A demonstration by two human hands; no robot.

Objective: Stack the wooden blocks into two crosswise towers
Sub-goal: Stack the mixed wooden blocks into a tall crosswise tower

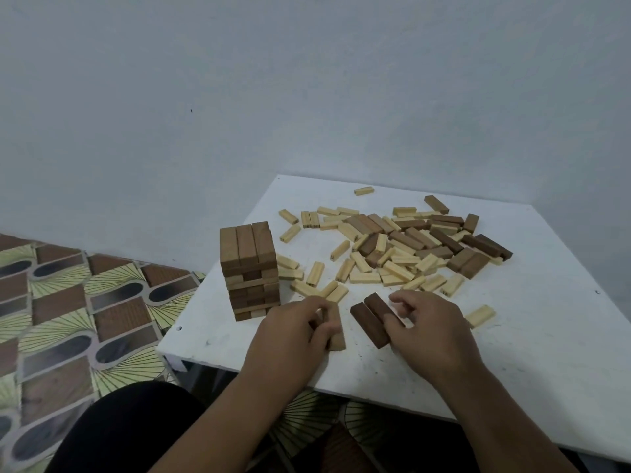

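White surface (512, 353) against a pale wall (239, 97), patterned floor (68, 302) on the left. One finished-looking tower (251, 269) of medium-brown blocks near the left edge of the surface, layers laid crosswise, top layer of three blocks running near-to-far. Loose pile of blocks (409, 247) spread over the far-middle part: many small pale ones, medium and dark brown larger ones mixed in, some overlapping. One pale block (364, 191) alone at the far edge, another pale block (480, 316) alone just right of the right hand.

Left hand (297, 336) low on the surface, right of the tower base, grip closed around a tan block (336, 331); fingers curled over its left side, block lying flat with its long axis near-to-far, near end sticking out past the fingers. Cannot tell whether a second block sits hidden under the palm.

Right hand (430, 332) just right of a pair of dark brown blocks (372, 319) lying side by side, touching each other, angled from far-left to near-right. Grip pinching the right-hand block of the pair at its near end, thumb on top, other fingers loosely curled above. Pair resting on the surface between the two hands, apart from the tan block.

Dark-clothed knee (129, 431) at the near left, below the surface edge.
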